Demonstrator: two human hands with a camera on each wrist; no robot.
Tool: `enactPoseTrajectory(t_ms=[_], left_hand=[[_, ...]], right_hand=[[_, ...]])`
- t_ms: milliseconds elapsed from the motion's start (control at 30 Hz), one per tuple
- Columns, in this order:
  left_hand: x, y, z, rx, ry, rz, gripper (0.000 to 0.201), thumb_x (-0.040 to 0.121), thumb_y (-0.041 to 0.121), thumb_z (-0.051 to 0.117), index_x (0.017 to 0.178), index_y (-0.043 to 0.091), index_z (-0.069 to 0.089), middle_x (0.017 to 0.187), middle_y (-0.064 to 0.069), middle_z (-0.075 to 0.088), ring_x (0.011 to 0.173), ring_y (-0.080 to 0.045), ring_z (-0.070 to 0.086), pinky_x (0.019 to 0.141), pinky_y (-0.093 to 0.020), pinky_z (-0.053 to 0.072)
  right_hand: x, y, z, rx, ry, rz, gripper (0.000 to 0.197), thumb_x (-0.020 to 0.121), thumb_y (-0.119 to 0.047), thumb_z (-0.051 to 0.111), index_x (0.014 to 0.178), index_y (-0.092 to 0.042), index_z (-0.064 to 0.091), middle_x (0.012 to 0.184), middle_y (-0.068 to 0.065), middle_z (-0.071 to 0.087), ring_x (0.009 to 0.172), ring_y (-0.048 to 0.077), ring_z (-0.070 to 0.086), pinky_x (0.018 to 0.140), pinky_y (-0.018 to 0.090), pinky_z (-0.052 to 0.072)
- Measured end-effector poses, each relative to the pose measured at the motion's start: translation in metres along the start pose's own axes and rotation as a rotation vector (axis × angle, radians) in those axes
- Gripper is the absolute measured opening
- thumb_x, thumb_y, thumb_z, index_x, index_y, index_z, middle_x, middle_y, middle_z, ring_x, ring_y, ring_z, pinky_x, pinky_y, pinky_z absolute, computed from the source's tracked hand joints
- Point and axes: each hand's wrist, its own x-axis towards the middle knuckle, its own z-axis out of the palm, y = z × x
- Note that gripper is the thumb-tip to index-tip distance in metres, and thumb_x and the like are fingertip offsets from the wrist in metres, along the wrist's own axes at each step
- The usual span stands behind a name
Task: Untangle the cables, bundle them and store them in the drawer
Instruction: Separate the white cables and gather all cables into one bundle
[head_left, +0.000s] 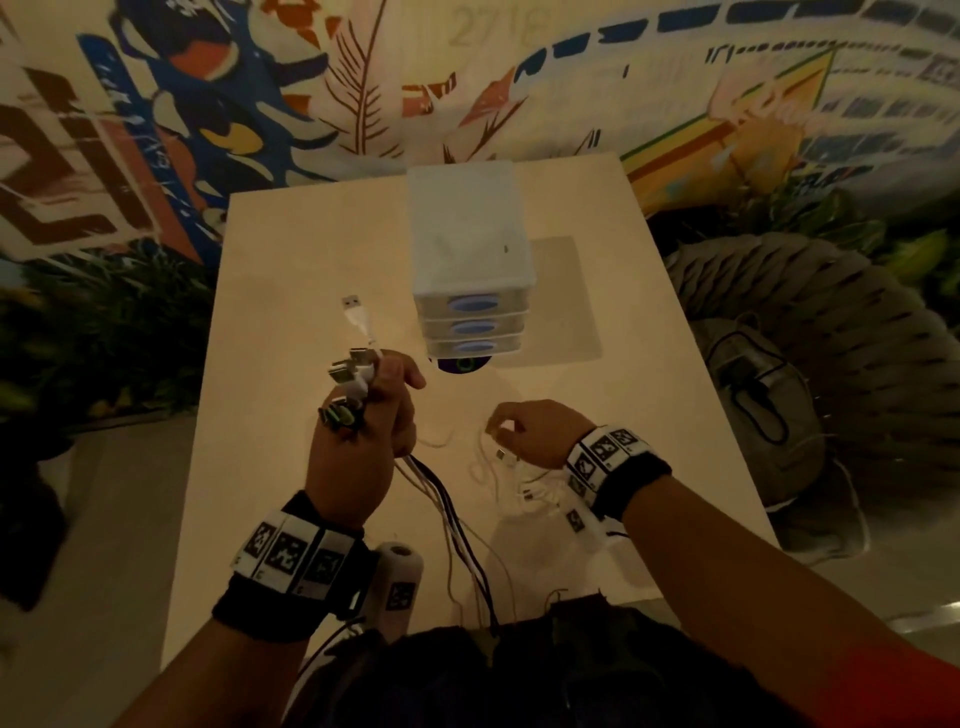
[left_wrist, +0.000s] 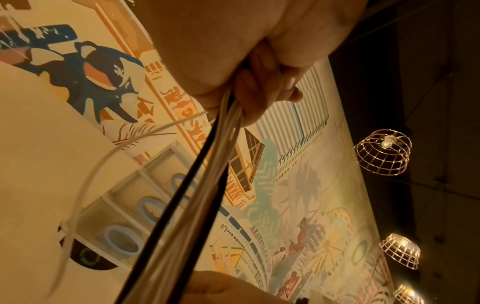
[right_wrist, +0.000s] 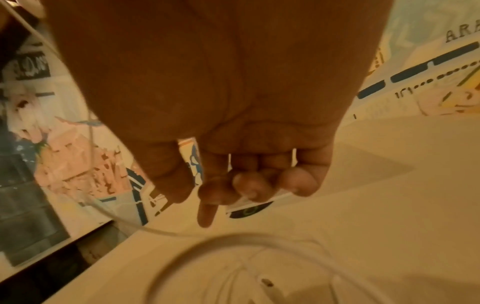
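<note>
My left hand (head_left: 371, 415) is raised over the table and grips a bundle of cables (head_left: 452, 519), white ones and a black one. Their plugs (head_left: 350, 371) stick up above the fist, and one white USB plug (head_left: 353, 304) stands highest. The strands hang down to my lap. In the left wrist view the fingers (left_wrist: 262, 82) are curled round the same cables (left_wrist: 205, 168). My right hand (head_left: 506, 426) hovers over loose white cables (head_left: 519, 483) on the table. Its fingers (right_wrist: 249, 185) are loosely curled, and I see nothing between them. A white loop (right_wrist: 233, 240) lies below it.
A white drawer unit (head_left: 470, 234) with three shut drawers and blue handles stands mid-table; a dark round object (head_left: 462, 365) shows under its front. The table (head_left: 291, 270) ends close at left and right. A grey bag (head_left: 753, 400) lies on a woven seat at the right.
</note>
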Motion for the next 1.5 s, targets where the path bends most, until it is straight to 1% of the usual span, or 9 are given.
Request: enactPoseTrajectory(t_ms=[200,333,433,567,700,1133,1233,1333,1500], left_hand=[[-0.002,0.004,0.001,-0.084,-0.045,-0.115,0.036,0.100,0.038,0.052,0.067,0.024,0.059,0.049,0.006,0.030,0.043,-0.013,0.018,0.044,-0.026,0.019],[-0.005,0.015,0.007,-0.010,-0.089,-0.053,0.035,0.091,0.041,0.054,0.061,0.024,0.060,0.049,0.002,0.038,0.042,-0.015,0.031,0.045,-0.027,0.028],[-0.004,0.025,0.010,-0.050,-0.105,0.010,0.032,0.095,0.036,0.051,0.067,0.025,0.065,0.047,0.008,0.036,0.040,-0.008,0.027,0.043,-0.023,0.025],[0.002,0.035,0.001,-0.160,-0.009,0.056,0.030,0.099,0.030,0.048,0.073,0.022,0.059,0.049,0.010,0.029,0.042,-0.010,0.016,0.042,-0.025,0.015],[0.005,0.041,-0.006,-0.168,0.048,0.030,0.032,0.099,0.029,0.046,0.070,0.018,0.053,0.048,0.008,0.029,0.040,-0.009,0.019,0.042,-0.028,0.013],[-0.016,0.050,0.029,0.122,-0.039,-0.041,0.030,0.098,0.030,0.064,0.073,0.013,0.061,0.046,0.010,0.036,0.047,-0.013,0.028,0.053,-0.033,0.025],[-0.019,0.047,0.038,-0.048,-0.090,-0.150,0.020,0.085,0.033,0.073,0.085,0.014,0.069,0.050,0.011,0.031,0.047,-0.012,0.026,0.056,-0.036,0.023],[-0.017,0.049,0.045,-0.149,-0.100,-0.182,0.027,0.087,0.024,0.071,0.062,0.017,0.061,0.050,0.007,0.028,0.045,-0.012,0.027,0.058,-0.035,0.023],[-0.011,0.055,0.048,-0.313,-0.128,-0.218,0.042,0.102,0.030,0.053,0.060,0.022,0.055,0.056,-0.001,0.032,0.050,-0.018,0.040,0.053,-0.032,0.035]], right_hand=[[-0.019,-0.052,-0.003,0.074,0.075,-0.245,0.088,0.083,-0.045,0.073,0.150,-0.045,0.017,0.092,-0.009,0.061,0.073,0.003,0.055,0.071,0.027,0.049],[-0.031,-0.079,-0.022,0.074,0.284,-0.528,0.034,0.086,-0.058,0.059,0.108,-0.032,0.061,0.084,-0.006,0.059,0.071,0.012,0.055,0.067,0.039,0.053],[-0.048,-0.078,-0.045,-0.004,0.233,-0.458,0.045,0.096,-0.059,0.043,0.075,-0.026,0.064,0.078,-0.006,0.053,0.071,0.010,0.053,0.071,0.032,0.045],[-0.075,-0.054,-0.084,0.039,0.560,-0.381,0.041,0.103,-0.047,0.042,0.068,-0.028,0.052,0.073,-0.012,0.041,0.067,0.002,0.045,0.063,0.020,0.034],[-0.110,-0.029,-0.113,-0.030,0.726,-0.297,0.047,0.101,-0.049,0.037,0.074,-0.015,0.055,0.071,-0.001,0.048,0.068,0.016,0.049,0.064,0.030,0.035],[-0.197,0.000,0.039,0.250,0.523,-0.145,0.049,0.094,-0.075,0.027,0.065,-0.039,0.044,0.062,-0.014,0.047,0.056,0.004,0.045,0.056,0.019,0.031],[-0.194,0.005,0.062,0.288,0.511,-0.080,0.057,0.090,-0.081,0.019,0.067,-0.037,0.046,0.065,-0.014,0.051,0.064,0.001,0.052,0.062,0.020,0.036],[-0.184,0.014,0.078,0.232,0.351,0.036,0.064,0.076,-0.093,0.007,0.075,-0.043,0.046,0.088,-0.014,0.061,0.081,-0.006,0.053,0.078,0.019,0.042],[-0.176,0.024,0.091,0.234,0.119,0.115,0.076,0.083,-0.080,0.013,0.081,-0.024,0.064,0.093,0.000,0.064,0.086,0.010,0.061,0.084,0.025,0.044]])
